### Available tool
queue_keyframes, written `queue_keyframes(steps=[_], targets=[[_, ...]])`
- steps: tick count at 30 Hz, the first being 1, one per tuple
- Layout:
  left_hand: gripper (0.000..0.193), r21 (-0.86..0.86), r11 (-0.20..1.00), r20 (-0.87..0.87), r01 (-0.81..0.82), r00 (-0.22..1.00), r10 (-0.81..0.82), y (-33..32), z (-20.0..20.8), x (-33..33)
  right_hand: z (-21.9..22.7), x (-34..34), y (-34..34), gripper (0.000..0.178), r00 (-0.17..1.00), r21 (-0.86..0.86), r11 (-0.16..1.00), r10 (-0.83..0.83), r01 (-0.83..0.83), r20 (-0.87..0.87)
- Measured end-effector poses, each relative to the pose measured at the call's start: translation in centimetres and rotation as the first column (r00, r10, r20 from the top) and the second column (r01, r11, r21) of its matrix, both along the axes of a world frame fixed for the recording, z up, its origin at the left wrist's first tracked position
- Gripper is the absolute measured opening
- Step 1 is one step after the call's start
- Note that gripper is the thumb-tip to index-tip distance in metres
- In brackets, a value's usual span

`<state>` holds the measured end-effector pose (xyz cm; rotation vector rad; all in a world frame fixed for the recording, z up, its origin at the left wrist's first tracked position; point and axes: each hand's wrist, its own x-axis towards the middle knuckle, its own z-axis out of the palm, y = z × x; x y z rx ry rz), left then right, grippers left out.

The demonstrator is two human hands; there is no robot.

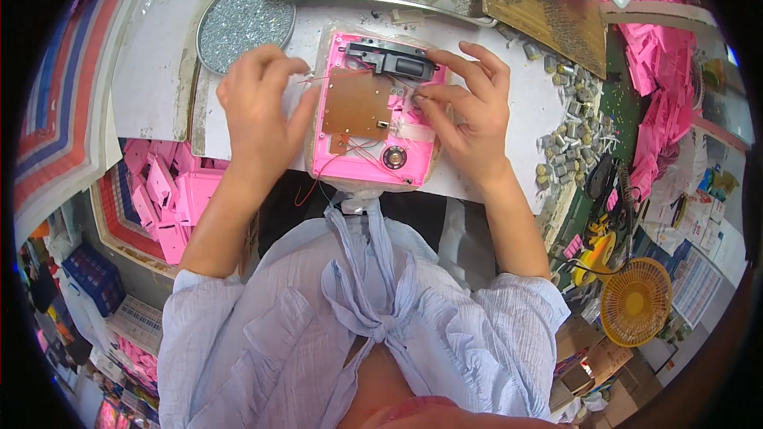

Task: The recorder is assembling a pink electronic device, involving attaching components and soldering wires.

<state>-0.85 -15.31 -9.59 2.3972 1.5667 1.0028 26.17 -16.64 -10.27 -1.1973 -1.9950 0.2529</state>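
A pink plastic casing (pixel 341 168) lies open on the table in front of me, over a clear plastic wrap. Inside it are a brown circuit board (pixel 355 103), a black plastic mechanism (pixel 392 61) along the far edge and a round black part with a metal centre (pixel 394 158). My left hand (pixel 261 107) hovers at the casing's left edge, thumb and fingers apart, beside a thin red wire (pixel 338 75). Over the right side, my right hand (pixel 470 103) pinches thumb and finger together near small metal parts; what they hold is too small to name. Its index finger reaches the black mechanism.
A round tray of small silvery parts (pixel 246 25) stands at the far left, beside a divided metal tray (pixel 381 1). Small motors (pixel 568 139) are heaped at right. Pink casings (pixel 171 199) fill a box at left. A yellow fan (pixel 636 302) stands lower right.
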Motion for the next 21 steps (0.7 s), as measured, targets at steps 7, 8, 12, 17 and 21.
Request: queue_keyframes(steps=[7, 8, 12, 17, 21], targets=[[0.031, -0.117, 0.893, 0.385, 0.435, 0.849, -0.363, -0.7, 2.3, 6.9, 0.2, -0.5, -0.6, 0.016, 0.961, -0.118, 0.991, -0.095, 0.066, -0.261], [0.029, -0.132, 0.887, 0.405, 0.442, 0.841, -0.359, 0.0, 1.6, 7.4, 0.3, -0.4, -0.6, 0.016, 0.957, -0.12, 0.991, -0.098, 0.067, -0.274], [0.022, -0.176, 0.857, 0.412, 0.484, 0.827, -0.383, 1.6, 0.8, 7.9, 0.2, 0.2, -0.4, 0.017, 0.946, -0.107, 0.991, -0.105, 0.076, -0.306], [0.012, -0.283, 0.796, 0.406, 0.535, 0.819, -0.406, 2.6, 1.6, 7.3, 0.2, 0.4, -0.1, 0.017, 0.934, -0.128, 0.991, -0.078, 0.035, -0.348], [0.011, -0.474, 0.723, 0.5, 0.503, 0.83, -0.249, 2.3, 2.3, 7.1, -0.2, 0.3, -0.1, 0.017, 0.917, -0.169, 0.986, -0.073, 0.006, -0.393]])
